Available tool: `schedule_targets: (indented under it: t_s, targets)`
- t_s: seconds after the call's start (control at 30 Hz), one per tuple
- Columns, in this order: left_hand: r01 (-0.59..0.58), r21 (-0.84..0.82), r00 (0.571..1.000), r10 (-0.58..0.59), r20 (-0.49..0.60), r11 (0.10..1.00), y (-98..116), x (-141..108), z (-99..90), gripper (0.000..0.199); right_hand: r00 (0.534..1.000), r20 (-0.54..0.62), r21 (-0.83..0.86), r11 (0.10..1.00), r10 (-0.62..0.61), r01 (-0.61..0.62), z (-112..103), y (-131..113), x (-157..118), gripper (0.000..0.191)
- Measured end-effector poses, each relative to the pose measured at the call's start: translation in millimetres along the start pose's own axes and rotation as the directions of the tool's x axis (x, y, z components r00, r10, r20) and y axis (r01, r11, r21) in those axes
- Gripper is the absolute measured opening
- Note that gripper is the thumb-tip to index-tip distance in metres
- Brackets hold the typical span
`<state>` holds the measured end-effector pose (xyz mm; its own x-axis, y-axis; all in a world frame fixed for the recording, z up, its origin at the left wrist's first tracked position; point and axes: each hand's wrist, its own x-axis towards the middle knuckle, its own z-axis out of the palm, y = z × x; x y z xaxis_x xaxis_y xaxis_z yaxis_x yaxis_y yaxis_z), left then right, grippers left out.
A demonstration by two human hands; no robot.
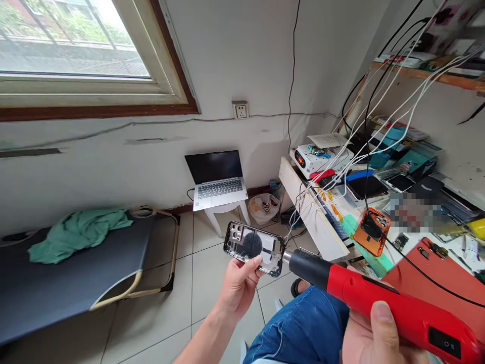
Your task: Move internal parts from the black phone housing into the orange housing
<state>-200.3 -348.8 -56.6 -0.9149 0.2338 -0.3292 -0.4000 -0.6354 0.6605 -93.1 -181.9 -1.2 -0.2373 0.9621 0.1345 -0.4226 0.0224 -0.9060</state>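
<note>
Red heat gun (pixel 382 298), rear cropped

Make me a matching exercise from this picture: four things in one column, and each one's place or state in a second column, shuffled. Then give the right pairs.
Things:
1. opened phone housing
2. red heat gun
3. laptop
4. green cloth

Places or states:
A. lies crumpled on the dark cot
B. held up in the left hand
C. stands open on a small white stool by the wall
D. gripped in the right hand, nozzle aimed at the housing's end

Pairs: 1-B, 2-D, 3-C, 4-A
</note>
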Motion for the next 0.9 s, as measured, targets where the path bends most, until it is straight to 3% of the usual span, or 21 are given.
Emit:
schedule_targets:
  t_s: [0.9]
  targets:
    - [0.008, 0.004, 1.000, -0.008, 0.007, 1.000, -3.2, -0.5, -1.1, 0.048, 1.000, -0.009, 0.061, 0.998, 0.009, -0.008, -2.6, 1.2, 4.4, 0.031]
